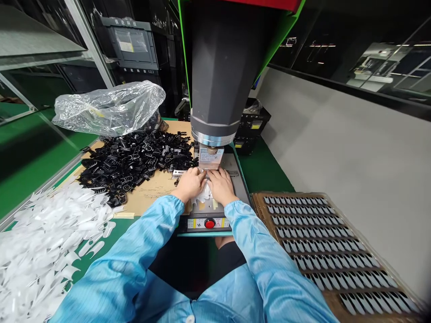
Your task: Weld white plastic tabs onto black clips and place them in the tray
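Both hands reach in under the head of a tall dark machine (217, 67), close to its metal block (211, 158). My left hand (191, 183) and my right hand (220, 185) lie side by side, fingertips at a metal fixture bar (232, 173) on the machine's base plate (240, 181). The fingers of my left hand look bent together; what they may hold is hidden. My right hand's fingers are extended forward over the fixture. White translucent pieces (204, 193) show between the two hands.
At left are a heap of black parts (134, 157), a pile of white pieces (50, 237) and a clear plastic bag (111, 107). A red button (209, 223) sits on the machine's front. Filled trays (326, 242) stand at right, and black crates (252, 121) behind.
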A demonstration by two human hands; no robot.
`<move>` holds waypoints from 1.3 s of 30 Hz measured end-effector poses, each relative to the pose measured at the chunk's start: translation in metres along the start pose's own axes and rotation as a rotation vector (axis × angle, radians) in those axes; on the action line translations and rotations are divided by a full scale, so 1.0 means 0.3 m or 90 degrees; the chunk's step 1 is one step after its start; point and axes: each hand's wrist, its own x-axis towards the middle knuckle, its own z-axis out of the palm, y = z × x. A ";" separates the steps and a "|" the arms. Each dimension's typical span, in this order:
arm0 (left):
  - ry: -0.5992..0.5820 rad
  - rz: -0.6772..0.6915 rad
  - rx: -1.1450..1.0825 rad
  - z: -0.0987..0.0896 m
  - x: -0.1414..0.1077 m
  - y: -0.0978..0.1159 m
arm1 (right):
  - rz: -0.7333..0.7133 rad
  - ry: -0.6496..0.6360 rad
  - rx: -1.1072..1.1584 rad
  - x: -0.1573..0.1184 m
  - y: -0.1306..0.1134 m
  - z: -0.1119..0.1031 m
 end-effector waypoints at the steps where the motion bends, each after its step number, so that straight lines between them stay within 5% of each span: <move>1: -0.013 -0.011 0.013 -0.008 0.001 0.017 | 0.005 -0.003 0.001 0.004 -0.001 -0.001; 5: -0.046 -0.041 0.038 -0.036 0.010 0.054 | 0.019 -0.011 0.010 0.014 0.003 -0.002; 9: -0.022 -0.027 -0.007 -0.062 -0.034 0.008 | 0.033 0.000 0.056 -0.032 0.015 -0.012; 16: 0.121 -0.099 -0.128 -0.079 -0.315 -0.193 | 0.096 0.167 0.149 -0.242 -0.009 -0.037; 20: 0.151 -0.174 -0.163 -0.032 -0.406 -0.251 | 0.076 0.145 0.173 -0.266 -0.102 -0.029; 26: 0.146 -0.195 -0.178 0.014 -0.365 -0.231 | 0.004 0.053 0.146 -0.130 -0.248 -0.001; 33: 0.110 -0.225 -0.138 0.009 -0.320 -0.201 | -0.025 -0.016 0.084 0.106 -0.319 0.040; 39: 0.124 -0.242 -0.140 0.002 -0.311 -0.201 | 0.056 -0.065 0.029 0.337 -0.356 0.103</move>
